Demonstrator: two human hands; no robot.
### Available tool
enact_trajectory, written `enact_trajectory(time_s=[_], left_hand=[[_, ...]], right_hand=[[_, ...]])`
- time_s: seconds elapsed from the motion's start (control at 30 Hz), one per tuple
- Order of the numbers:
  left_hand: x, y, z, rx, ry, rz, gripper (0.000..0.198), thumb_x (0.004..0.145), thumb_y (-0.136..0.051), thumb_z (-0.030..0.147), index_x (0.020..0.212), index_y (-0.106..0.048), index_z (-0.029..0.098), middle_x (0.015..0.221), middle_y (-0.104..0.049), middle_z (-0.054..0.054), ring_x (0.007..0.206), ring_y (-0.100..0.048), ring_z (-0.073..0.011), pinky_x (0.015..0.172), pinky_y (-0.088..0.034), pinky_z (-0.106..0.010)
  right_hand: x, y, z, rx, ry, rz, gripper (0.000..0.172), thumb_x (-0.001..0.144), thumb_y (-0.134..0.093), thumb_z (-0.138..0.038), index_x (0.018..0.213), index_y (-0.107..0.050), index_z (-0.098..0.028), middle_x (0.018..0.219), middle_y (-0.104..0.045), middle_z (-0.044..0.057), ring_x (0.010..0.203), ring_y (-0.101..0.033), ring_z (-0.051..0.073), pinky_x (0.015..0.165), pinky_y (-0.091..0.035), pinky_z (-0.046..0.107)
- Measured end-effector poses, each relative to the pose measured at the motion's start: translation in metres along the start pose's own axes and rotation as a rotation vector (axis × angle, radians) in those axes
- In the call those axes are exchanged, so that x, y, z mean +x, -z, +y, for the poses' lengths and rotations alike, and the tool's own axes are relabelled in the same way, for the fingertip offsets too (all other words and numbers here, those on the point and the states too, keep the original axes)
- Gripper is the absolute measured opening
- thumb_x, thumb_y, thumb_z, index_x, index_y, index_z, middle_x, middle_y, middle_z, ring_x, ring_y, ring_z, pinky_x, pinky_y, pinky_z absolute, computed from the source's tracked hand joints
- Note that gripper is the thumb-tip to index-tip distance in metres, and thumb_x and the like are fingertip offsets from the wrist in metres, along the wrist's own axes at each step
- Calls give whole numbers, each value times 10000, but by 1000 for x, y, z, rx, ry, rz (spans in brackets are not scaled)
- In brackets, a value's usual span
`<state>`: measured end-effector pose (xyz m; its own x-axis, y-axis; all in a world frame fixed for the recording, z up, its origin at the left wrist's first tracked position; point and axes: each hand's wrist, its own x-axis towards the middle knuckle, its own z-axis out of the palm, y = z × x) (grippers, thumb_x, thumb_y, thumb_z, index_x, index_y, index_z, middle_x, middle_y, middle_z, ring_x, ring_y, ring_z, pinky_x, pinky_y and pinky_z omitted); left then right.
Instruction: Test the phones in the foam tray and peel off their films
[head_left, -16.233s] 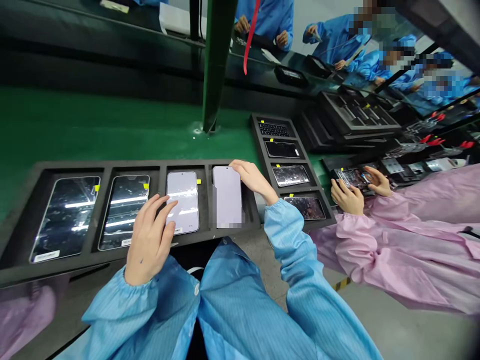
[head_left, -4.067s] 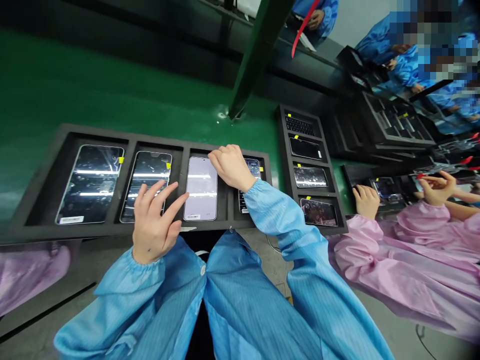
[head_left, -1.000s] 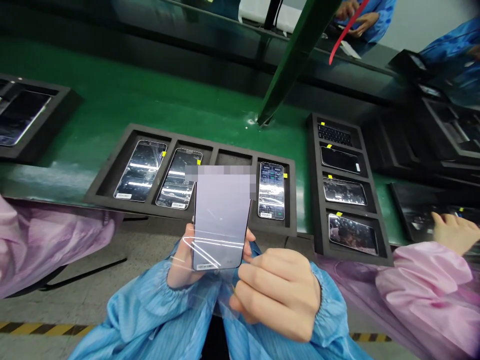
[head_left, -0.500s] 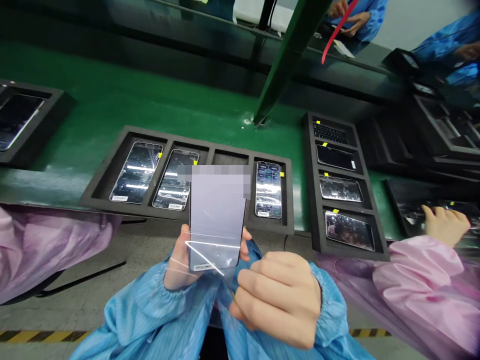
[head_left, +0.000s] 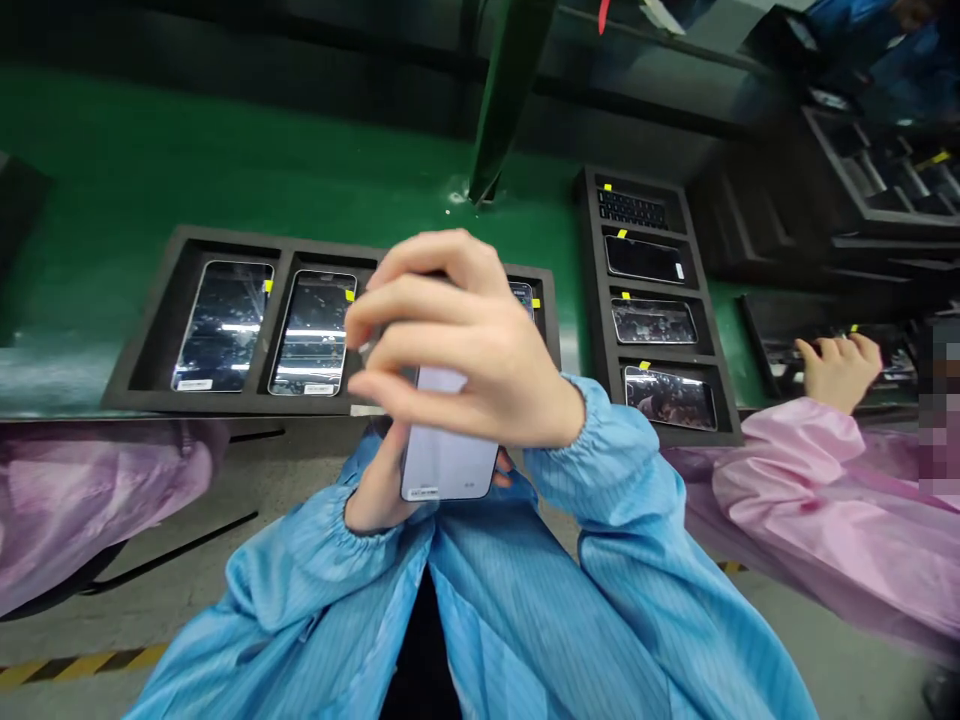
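Grasping a pale phone (head_left: 448, 465), the left hand (head_left: 379, 482) lies under it and the right hand (head_left: 457, 340) closes over it, beyond the near edge of the tabletop (head_left: 150, 150); a weak grip could let it fall.

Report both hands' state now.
Left hand: closed, holding a smartphone.
Right hand: closed, fingers curled over the smartphone's upper end.

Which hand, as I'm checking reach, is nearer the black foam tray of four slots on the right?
Right: the right hand curls over the pale lilac phone, left of the black foam tray. The left hand is farther, holding the phone from below.
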<state>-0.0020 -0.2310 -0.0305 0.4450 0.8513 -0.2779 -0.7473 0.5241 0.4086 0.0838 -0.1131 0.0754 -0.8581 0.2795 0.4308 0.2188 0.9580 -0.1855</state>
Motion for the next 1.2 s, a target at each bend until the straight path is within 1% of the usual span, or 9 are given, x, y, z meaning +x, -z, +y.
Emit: enact_trajectory(time_s=[0.07, 0.17, 0.3, 0.5, 0.63, 0.7, 0.8, 0.93, 1.2], left_hand=[[-3, -4, 5, 5, -14, -14, 817, 785, -427, 802, 1179, -651, 122, 1114, -682, -161, 972, -674, -293, 863, -573, -416], [-9, -10, 12, 10, -52, -38, 796, 812, -416, 772, 1222, -630, 123, 1164, -663, -169, 972, -674, -280, 871, -592, -431], [-12, -15, 15, -11, -82, -63, 763, 873, -333, 720, 1270, -593, 123, 1179, -646, -172, 974, -665, -271, 851, -604, -442], [-15, -22, 18, -54, -78, -123, 735, 922, -193, 654, 1326, -539, 147, 1236, -612, -175, 1033, -647, -275, 883, -593, -489], [-19, -26, 21, -58, -56, -126, 727, 928, -163, 642, 1344, -529, 173, 1273, -601, -165, 1056, -645, -273, 899, -587, -487], [-20, -28, 21, -61, -58, -116, 721, 932, -162, 634, 1336, -539, 171, 1274, -603, -167, 1055, -647, -273, 896, -589, -485], [-19, -30, 21, -66, -69, -108, 698, 940, -175, 617, 1329, -542, 169, 1263, -609, -168, 1046, -651, -273, 888, -591, -490], [-17, -29, 20, -46, -84, -99, 657, 943, -233, 608, 1345, -518, 174, 1245, -620, -171, 1034, -655, -275, 875, -593, -499], [-15, -25, 18, -25, -90, -82, 664, 931, -283, 625, 1354, -504, 164, 1227, -631, -179, 1024, -665, -293, 887, -584, -521]], right_hand=[[2, 2, 4, 11, -73, 4, 326, 1000, -465, -359, 843, -712, -214, 1010, -683, -27, 1161, -543, 174, 991, -457, 436], [-3, 3, 10, 105, -162, 100, 238, 961, -554, -313, 846, -734, -208, 979, -686, -22, 1110, -550, 179, 960, -485, 393], [-13, -1, 19, 203, -177, 172, 164, 941, -594, -256, 954, -750, -206, 1013, -689, 1, 1074, -545, 177, 967, -493, 382], [-21, -3, 28, 242, -172, 160, 189, 949, -573, -223, 1018, -744, -181, 1045, -685, 28, 1068, -563, 168, 1000, -475, 375], [-26, -3, 29, 221, -201, 132, 230, 976, -528, -280, 1042, -733, -200, 1075, -691, 25, 1066, -595, 159, 955, -498, 338], [-28, -4, 30, 216, -214, 120, 214, 973, -539, -282, 1048, -727, -213, 1091, -695, 28, 1071, -605, 163, 921, -519, 322], [-30, -7, 33, 233, -226, 110, 195, 968, -550, -250, 1063, -716, -211, 1110, -685, 37, 1090, -593, 162, 947, -516, 327], [-32, -9, 34, 245, -238, 99, 227, 991, -503, -255, 1064, -707, -187, 1113, -674, 46, 1095, -579, 154, 986, -490, 342], [-32, -6, 32, 224, -245, 119, 291, 1013, -442, -312, 1060, -704, -195, 1118, -665, 29, 1096, -586, 156, 953, -489, 351]])
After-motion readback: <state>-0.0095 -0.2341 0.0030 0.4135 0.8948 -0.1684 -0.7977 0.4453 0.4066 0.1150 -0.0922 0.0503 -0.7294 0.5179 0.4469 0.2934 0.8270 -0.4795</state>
